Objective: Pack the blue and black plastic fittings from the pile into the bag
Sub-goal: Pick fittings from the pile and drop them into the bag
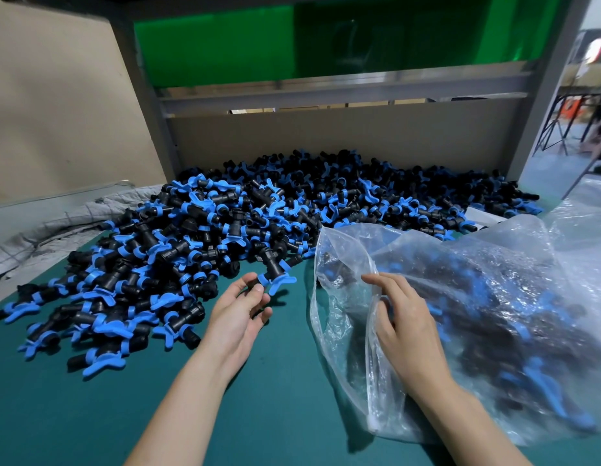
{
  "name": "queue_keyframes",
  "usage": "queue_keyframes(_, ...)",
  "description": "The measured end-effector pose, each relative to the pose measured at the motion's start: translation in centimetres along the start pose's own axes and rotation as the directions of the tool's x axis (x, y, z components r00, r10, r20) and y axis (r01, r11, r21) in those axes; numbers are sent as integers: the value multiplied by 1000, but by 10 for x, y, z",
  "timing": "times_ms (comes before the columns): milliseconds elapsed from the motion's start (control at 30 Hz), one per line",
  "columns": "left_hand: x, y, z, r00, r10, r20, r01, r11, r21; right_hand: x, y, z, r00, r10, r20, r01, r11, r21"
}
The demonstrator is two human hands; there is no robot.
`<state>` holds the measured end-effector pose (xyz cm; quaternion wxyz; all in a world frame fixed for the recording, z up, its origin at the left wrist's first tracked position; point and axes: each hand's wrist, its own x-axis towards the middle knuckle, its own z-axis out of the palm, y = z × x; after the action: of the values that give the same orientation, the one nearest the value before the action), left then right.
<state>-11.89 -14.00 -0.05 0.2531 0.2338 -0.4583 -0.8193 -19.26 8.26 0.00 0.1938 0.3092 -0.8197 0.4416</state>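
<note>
Left hand (240, 307): pinching one fitting (274, 275) at near edge of pile (258, 213)
Right hand (405, 322): gripping bag (494, 280) mouth, right of pile

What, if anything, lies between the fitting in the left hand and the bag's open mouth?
Nothing visible: only bare green mat separates the fitting from the bag, whose mouth the right hand holds open.

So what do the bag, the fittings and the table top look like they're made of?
The bag: thin clear plastic film, glossy; it crinkles and shows its contents. The fittings: hard moulded plastic, black bodies dull, blue wings slightly shiny, judging by their crisp uniform shapes. The table top: matte green mat, possibly rubber or vinyl; no glare, material uncertain.
</note>
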Motion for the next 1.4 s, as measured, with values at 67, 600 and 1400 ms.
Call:
queue_keyframes(67, 0, -2, 0, 1000, 21, -3, -21, 999, 31, 0, 0, 0, 1000, 2, 4, -2, 1000, 0)
queue_keyframes(600, 0, -2, 0, 1000, 9, -6, -8, 1000, 22, 0, -1, 0, 1000, 2, 4, -2, 1000, -2)
queue_keyframes(1400, -11, 6, 8, 991, -42, 124, 47, 998, -38, 0, -8, -3, 1000, -11, -4, 11, 1000, 9)
